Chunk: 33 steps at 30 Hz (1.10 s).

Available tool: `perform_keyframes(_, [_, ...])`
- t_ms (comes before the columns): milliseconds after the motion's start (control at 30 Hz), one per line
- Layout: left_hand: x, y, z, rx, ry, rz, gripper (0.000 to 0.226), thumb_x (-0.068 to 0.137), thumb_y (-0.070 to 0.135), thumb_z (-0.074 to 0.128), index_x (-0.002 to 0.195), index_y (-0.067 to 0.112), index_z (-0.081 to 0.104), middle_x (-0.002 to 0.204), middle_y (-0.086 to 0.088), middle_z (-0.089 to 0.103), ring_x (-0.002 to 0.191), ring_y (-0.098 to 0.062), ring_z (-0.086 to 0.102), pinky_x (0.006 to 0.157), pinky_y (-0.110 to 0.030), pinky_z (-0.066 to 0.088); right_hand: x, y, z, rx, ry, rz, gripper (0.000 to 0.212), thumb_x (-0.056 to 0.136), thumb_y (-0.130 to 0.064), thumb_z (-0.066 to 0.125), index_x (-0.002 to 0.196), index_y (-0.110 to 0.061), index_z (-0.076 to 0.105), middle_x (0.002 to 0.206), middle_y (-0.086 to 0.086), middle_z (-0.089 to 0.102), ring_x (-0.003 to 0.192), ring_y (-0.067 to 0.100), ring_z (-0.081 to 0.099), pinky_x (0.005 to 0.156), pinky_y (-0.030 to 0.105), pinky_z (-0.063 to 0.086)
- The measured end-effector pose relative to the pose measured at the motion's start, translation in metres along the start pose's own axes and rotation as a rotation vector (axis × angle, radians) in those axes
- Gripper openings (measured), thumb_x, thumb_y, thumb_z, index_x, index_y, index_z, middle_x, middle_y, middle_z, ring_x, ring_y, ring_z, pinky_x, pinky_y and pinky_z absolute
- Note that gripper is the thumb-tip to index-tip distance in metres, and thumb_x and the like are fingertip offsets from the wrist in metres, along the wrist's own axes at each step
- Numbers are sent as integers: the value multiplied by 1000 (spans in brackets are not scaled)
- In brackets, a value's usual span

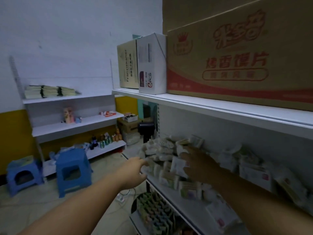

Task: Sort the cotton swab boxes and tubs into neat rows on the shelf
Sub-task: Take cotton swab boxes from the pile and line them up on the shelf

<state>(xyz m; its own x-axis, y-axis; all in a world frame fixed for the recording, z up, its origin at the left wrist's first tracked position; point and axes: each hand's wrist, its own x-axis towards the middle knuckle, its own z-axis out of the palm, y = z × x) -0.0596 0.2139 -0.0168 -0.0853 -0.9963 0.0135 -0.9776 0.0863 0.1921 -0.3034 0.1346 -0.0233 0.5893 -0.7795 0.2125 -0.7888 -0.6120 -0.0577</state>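
A loose, blurred heap of white cotton swab boxes and packs covers the middle shelf on my right. More boxes lie scattered toward the right end. A pale round tub stands near the front edge. My left hand reaches to the left end of the heap. Its fingertips touch the packs at the shelf's front edge, and I cannot make out whether they grip one. My right hand lies in shadow over the middle of the heap, with its fingers stretched out on the packs.
The shelf above holds a big cardboard carton and two smaller boxes. Coloured packets fill the shelf below. Two blue stools stand on the floor to the left, and a power strip with cables lies by the shelf foot.
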Motion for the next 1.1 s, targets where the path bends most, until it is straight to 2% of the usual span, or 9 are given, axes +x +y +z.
perform_keyframes(233, [55, -58, 1, -96, -32, 93, 46, 92, 33, 53, 136, 27, 44, 140, 5, 46, 122, -12, 47, 101, -27, 40, 45, 10, 12, 51, 109, 176, 53, 90, -30, 54, 140, -18, 41, 147, 1, 35, 135, 20, 33, 109, 29, 30])
perform_keyframes(367, [95, -66, 1, -205, 53, 138, 46, 90, 32, 56, 134, 27, 45, 135, 5, 50, 119, -11, 49, 88, -17, 36, 67, 29, 14, -36, 113, 287, 47, 89, -29, 52, 134, -18, 44, 141, 5, 39, 125, 24, 38, 97, 35, 41])
perform_keyframes(533, [154, -60, 0, -328, 150, 68, 42, 91, 31, 55, 132, 30, 44, 124, 5, 56, 105, -10, 54, 79, -20, 39, 103, 52, 16, -52, 133, 522, 54, 94, -54, 35, 135, -19, 39, 121, 9, 59, 105, 28, 57, 79, 34, 45])
perform_keyframes(700, [229, -54, -18, -359, 56, 67, 37, 89, 40, 58, 122, 23, 55, 121, 0, 59, 96, -13, 58, 74, -22, 44, 135, 75, 26, 152, 72, 715, 68, 90, -65, 31, 132, -13, 43, 128, 11, 55, 110, 29, 55, 83, 34, 42])
perform_keyframes(800, [263, -49, -18, -388, -53, 38, 44, 84, 48, 63, 119, 22, 57, 120, -2, 58, 94, -14, 58, 80, -25, 49, 143, 80, 29, 239, 91, 719, 41, 85, -51, 54, 105, -15, 56, 107, 7, 62, 85, 21, 55, 64, 27, 38])
perform_keyframes(900, [285, -40, -12, -383, -141, 46, 57, 79, 55, 65, 125, 22, 52, 129, -3, 52, 108, -18, 53, 91, -29, 46, 142, 85, 22, 401, 201, 788, 18, 79, -38, 67, 75, -22, 62, 83, 2, 64, 73, 16, 55, 62, 24, 39])
perform_keyframes(967, [296, -33, -11, -340, -279, 134, 68, 75, 58, 68, 131, 23, 47, 134, -1, 48, 112, -17, 51, 93, -28, 44, 138, 86, 15, 574, 283, 834, 20, 81, -33, 68, 66, -24, 61, 76, 0, 64, 71, 15, 58, 62, 22, 40])
perform_keyframes(1033, [303, -25, -12, -252, -385, 245, 71, 75, 57, 68, 134, 23, 46, 134, 1, 46, 116, -18, 49, 94, -26, 43, 135, 83, 7, 872, 429, 893, 11, 84, -26, 69, 75, -22, 64, 78, 4, 65, 67, 15, 60, 56, 21, 44])
perform_keyframes(1100, [309, -20, -12, -113, -368, 379, 54, 81, 52, 64, 122, 17, 60, 118, 1, 56, 109, -20, 56, 81, -20, 45, 133, 75, 1, 1160, 571, 927, 9, 85, -18, 68, 93, -14, 63, 80, 9, 66, 65, 20, 61, 52, 23, 52])
